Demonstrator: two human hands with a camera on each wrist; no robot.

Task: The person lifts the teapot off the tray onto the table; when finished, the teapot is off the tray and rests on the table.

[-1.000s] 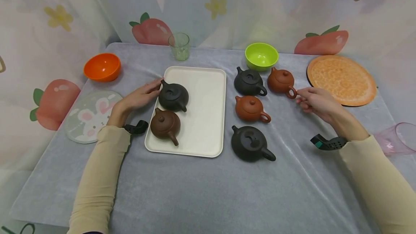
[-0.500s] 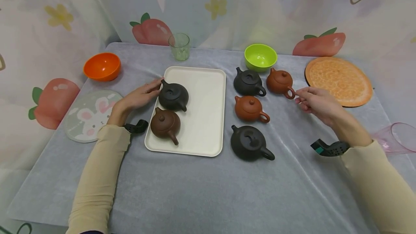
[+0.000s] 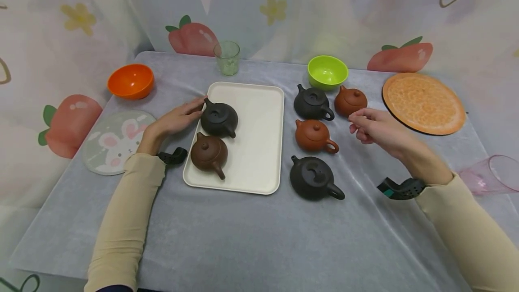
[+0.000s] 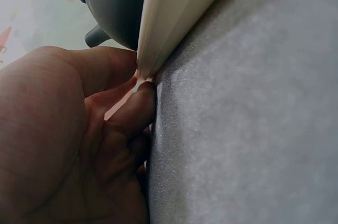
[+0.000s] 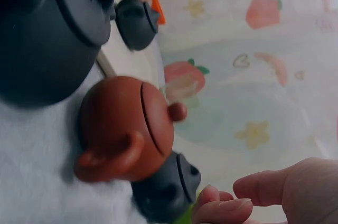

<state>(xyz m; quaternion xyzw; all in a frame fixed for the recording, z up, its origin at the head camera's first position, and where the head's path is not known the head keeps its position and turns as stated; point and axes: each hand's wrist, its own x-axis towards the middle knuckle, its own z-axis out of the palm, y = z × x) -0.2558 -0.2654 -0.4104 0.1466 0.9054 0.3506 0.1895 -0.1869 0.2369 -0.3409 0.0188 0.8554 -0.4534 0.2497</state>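
- Two places to watch, one per hand.
- Pinching the left rim of the shallow, cream-coloured rectangular tray (image 3: 259, 139) with the left hand (image 3: 178, 118); could skid or tilt it if tugged or lifted in passing.
- Bearing at that edge the matte black, round teapot with a short spout (image 3: 219, 119) and, just in front, the dark brown, round teapot with a knobbed lid (image 3: 208, 152); likely to slide toward the bare right half if raised from the left.
- Could also bump the black spout, just beside the left fingertips, with any careless shift.
- Holding nothing in the right hand (image 3: 376, 130), fingers loosely curled, hovering before the far orange-brown, clay-looking teapot with a round knob (image 3: 351, 97); impossible to tell whether touching.
- Standing, in that far teapot's case, upright on the grey, cloth-covered table (image 3: 227, 238), right of the tray, with handle hidden behind the hand; liable to be knocked if groped for blindly.
- Could lose its lid if tilted, assuming a loose fit.
- Tightly flanked by the smaller matte black, flat-lidded teapot (image 3: 311, 103) and the lime-green, glossy bowl (image 3: 327, 72); could chip or topple a neighbour if swung leftward.
- Could likewise strike the nearer orange-brown, round teapot (image 3: 311, 135) if carried low.
- Could sweep aside the clear pink tumbler (image 3: 492, 175), near the right sleeve (image 3: 458, 220), if pulled outward.
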